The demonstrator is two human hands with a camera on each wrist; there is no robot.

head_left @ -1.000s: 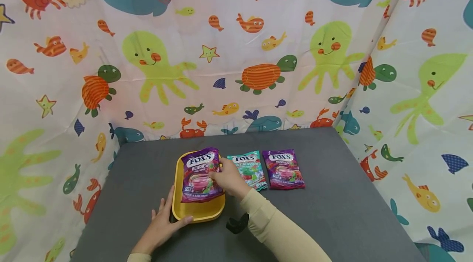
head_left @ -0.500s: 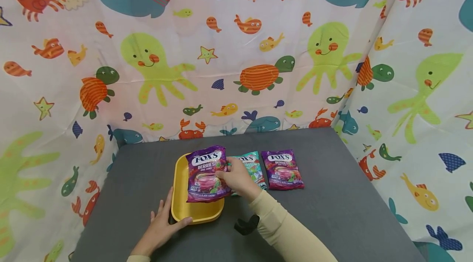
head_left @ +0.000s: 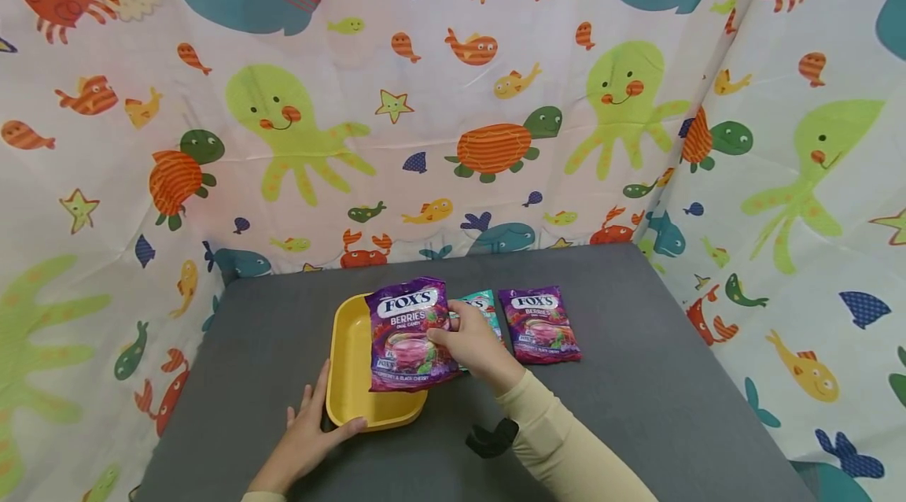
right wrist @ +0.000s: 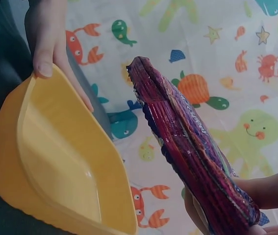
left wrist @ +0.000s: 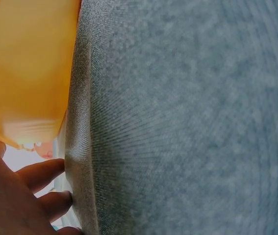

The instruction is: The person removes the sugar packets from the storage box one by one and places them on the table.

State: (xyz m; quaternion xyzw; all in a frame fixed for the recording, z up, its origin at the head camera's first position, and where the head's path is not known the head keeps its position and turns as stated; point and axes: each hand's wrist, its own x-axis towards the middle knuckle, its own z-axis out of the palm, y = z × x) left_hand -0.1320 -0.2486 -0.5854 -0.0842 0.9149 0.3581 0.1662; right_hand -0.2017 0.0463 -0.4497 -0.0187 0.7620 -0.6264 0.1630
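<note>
My right hand (head_left: pixel 477 341) pinches a purple Fox's Berries candy bag (head_left: pixel 410 337) by its right side, thumb on the front. The bag hangs upright above the right part of a yellow plastic tub (head_left: pixel 351 352). At the tub's near left corner my left hand (head_left: pixel 304 435) rests with fingers extended along the outer wall and the thumb at the near rim. In the right wrist view the bag (right wrist: pixel 183 142) appears edge-on, apart from the tub (right wrist: pixel 72 161), whose visible interior is bare. The left wrist view shows the left fingers (left wrist: pixel 43 175) beside the tub wall.
A teal Fox's candy bag (head_left: pixel 484 301) lies on the grey table (head_left: pixel 658 376), partly hidden behind the right hand. Right of it lies another purple Berries bag (head_left: pixel 541 325). A sea-animal printed curtain (head_left: pixel 418 164) borders the table at the back and sides.
My right hand has carried the Berries bag rightward, from over the tub's middle toward its right rim, covering more of the teal bag. The left hand has stayed at the tub.
</note>
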